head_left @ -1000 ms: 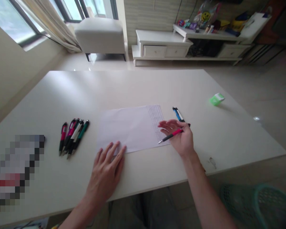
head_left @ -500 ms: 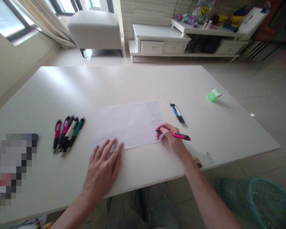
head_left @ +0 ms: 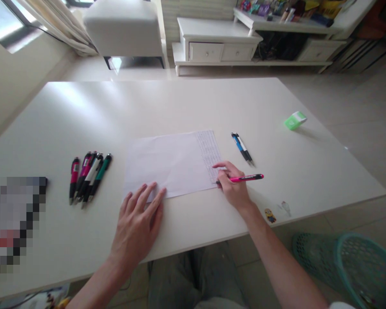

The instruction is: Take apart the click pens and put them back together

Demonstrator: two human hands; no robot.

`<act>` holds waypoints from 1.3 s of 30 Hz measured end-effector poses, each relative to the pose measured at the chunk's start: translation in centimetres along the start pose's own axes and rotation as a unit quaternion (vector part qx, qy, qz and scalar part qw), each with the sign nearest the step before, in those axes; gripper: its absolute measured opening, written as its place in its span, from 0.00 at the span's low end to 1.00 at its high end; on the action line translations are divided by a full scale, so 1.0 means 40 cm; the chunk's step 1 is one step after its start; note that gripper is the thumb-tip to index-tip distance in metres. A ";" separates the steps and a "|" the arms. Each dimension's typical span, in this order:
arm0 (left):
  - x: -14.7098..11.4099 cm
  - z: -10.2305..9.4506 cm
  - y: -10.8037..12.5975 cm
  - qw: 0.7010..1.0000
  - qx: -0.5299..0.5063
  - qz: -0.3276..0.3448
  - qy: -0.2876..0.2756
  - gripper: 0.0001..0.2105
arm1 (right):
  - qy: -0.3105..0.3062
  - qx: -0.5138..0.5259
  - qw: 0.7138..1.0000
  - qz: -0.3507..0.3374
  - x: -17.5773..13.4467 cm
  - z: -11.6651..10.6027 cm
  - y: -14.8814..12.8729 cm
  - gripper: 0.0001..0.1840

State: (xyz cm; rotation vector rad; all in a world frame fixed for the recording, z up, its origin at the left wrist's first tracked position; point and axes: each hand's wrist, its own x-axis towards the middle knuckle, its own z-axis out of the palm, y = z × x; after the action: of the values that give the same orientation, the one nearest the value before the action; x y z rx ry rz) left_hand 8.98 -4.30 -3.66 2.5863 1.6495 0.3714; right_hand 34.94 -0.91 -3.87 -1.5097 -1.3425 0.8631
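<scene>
Partly under the spread left hand lies paper, the right hand pinching a pink pen over its corner.

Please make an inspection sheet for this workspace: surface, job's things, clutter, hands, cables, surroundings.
Surface: white table; yellow sticker near front edge.
Job's things: paper, handwriting along right side; pink pen.
Clutter: pen bunch left, two pens right, green box, blurred item far left.
Hands: left hand rests across paper's near edge; right hand holds pink pen at paper.
Cables: thin dark cord below window, apparently.
Surroundings: pale chair, white cabinet, teal mesh basket.
</scene>
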 end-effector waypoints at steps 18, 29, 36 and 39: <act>0.000 0.001 0.001 1.000 -0.008 -0.004 -0.002 0.22 | 0.018 -0.101 0.994 -0.027 0.011 0.006 0.012 0.14; 0.001 -0.003 0.006 1.000 -0.021 -0.009 0.006 0.21 | 0.058 0.028 0.998 0.019 0.004 0.002 0.019 0.11; -0.001 -0.008 0.008 0.999 -0.026 -0.004 0.027 0.20 | 0.087 0.134 0.987 0.029 0.012 0.002 -0.003 0.24; -0.004 -0.011 0.007 0.999 -0.018 -0.002 0.031 0.20 | 0.075 0.157 0.985 0.016 0.006 -0.005 -0.016 0.31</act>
State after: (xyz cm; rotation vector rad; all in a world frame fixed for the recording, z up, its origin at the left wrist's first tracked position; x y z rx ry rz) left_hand 9.09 -4.59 -3.19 2.5694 1.6515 0.4807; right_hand 34.95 -0.73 -3.19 -1.3225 -1.0214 0.9147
